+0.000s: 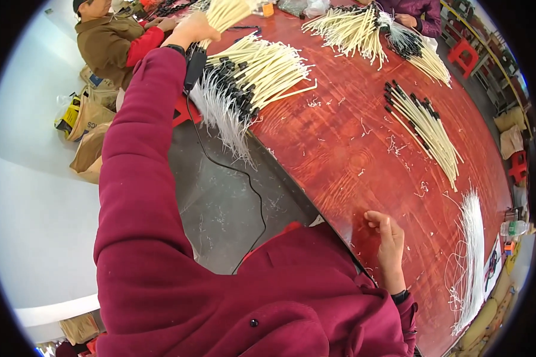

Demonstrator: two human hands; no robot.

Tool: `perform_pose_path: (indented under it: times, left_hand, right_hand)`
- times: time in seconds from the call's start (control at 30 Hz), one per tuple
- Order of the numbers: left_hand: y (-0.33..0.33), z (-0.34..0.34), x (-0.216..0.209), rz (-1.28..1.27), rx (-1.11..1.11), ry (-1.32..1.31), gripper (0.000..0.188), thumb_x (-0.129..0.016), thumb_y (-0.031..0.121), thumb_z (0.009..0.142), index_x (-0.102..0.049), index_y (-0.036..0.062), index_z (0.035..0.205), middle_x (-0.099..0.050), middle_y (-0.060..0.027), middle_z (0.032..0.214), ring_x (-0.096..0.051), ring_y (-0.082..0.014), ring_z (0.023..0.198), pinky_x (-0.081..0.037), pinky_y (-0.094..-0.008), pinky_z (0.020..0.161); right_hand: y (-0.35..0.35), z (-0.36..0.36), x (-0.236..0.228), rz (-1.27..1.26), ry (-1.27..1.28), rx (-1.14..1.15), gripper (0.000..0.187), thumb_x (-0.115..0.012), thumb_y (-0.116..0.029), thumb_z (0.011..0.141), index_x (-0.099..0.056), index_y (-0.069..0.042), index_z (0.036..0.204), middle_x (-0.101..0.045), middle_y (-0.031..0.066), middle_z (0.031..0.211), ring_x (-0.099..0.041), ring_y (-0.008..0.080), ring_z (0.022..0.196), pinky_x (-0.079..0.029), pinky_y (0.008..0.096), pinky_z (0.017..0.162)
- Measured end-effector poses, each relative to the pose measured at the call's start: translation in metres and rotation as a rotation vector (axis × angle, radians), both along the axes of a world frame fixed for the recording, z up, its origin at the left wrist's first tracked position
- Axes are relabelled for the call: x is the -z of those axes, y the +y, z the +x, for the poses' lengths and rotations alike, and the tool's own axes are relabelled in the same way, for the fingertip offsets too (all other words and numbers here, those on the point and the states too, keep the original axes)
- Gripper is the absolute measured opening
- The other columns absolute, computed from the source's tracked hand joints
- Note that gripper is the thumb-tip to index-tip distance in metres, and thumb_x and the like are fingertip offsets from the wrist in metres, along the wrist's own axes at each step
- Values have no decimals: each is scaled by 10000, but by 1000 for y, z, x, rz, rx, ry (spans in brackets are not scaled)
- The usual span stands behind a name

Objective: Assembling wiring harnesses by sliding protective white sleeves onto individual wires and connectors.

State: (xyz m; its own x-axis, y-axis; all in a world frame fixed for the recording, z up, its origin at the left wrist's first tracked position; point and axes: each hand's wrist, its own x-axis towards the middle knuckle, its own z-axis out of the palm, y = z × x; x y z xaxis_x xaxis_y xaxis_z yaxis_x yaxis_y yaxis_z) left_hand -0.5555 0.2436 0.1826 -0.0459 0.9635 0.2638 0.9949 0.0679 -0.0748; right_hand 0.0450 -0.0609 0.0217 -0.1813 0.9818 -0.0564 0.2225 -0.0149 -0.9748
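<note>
In the head view, the left hand (pixel 192 30) is stretched far out to the far left edge of the red wooden table (pixel 351 154). Its fingers are clenched around a bundle of cream-coloured wires (pixel 229 12), which is held up above the table. Just below it, at the same edge, a big heap of cream wires with black ends (pixel 256 74) is lying, and its thin white strands hang over the edge. The right hand (pixel 390 247) is rested on the near edge of the table; the fingers are loosely curled and nothing is seen in them.

A smaller fan of the same wires (pixel 426 128) is laid near the right edge, and a sheaf of thin white strands (pixel 473 250) near the near right corner.

It is judged that a bundle is being gathered or moved at the heap. For the next move a firm grasp would be needed, so that no wire slips out, and probably the help of the free right hand.

At the far corners, other persons are working on similar piles.
</note>
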Motion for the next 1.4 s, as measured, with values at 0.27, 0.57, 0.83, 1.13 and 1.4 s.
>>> perform_pose_path:
  times: [0.27, 0.57, 0.83, 1.13, 1.4]
  left_hand:
    - [37, 45, 30, -410, -170, 17, 594, -836, 358, 606, -738, -67, 1009, -745, -222, 1018, -733, -359, 917, -573, -422, 823]
    - [51, 48, 50, -409, -85, 28, 809, -758, 678, 729, -742, -54, 1076, -721, -240, 1123, -696, -370, 1068, -526, -452, 923]
    - [34, 51, 50, -444, 0, 115, 981, -570, 847, 787, -717, -49, 1157, -700, -254, 1189, -666, -401, 1119, -497, -475, 961]
    - [23, 38, 33, -4, 205, -96, 849, -517, 750, 903, -720, -47, 1111, -709, -282, 1085, -673, -429, 1050, -496, -487, 937]
    - [-91, 96, -3, 276, 298, -274, 392, -695, 378, 956, -733, 14, 1097, -743, -190, 1075, -713, -323, 1018, -540, -415, 870]
  right_hand:
    - [20, -7, 2, -4, -13, -4, 311, -558, -227, 1057, -732, 21, 1129, -748, 87, 1070, -652, 145, 956, -508, 300, 892]
    - [25, -3, 8, 0, -21, 1, 289, -576, -210, 1049, -731, 19, 1132, -747, 83, 1074, -655, 140, 960, -513, 294, 883]
    - [11, -1, 7, -13, 9, 5, 297, -581, -217, 1046, -729, 25, 1133, -747, 81, 1076, -651, 139, 968, -507, 296, 893]
    - [3, 11, -1, 12, 12, 30, 291, -571, -203, 1047, -731, 27, 1126, -746, 87, 1081, -652, 148, 989, -500, 298, 905]
    - [70, -6, -1, 356, -83, -127, 194, -618, -126, 999, -728, 0, 1099, -743, 124, 1063, -692, 248, 1014, -535, 348, 895]
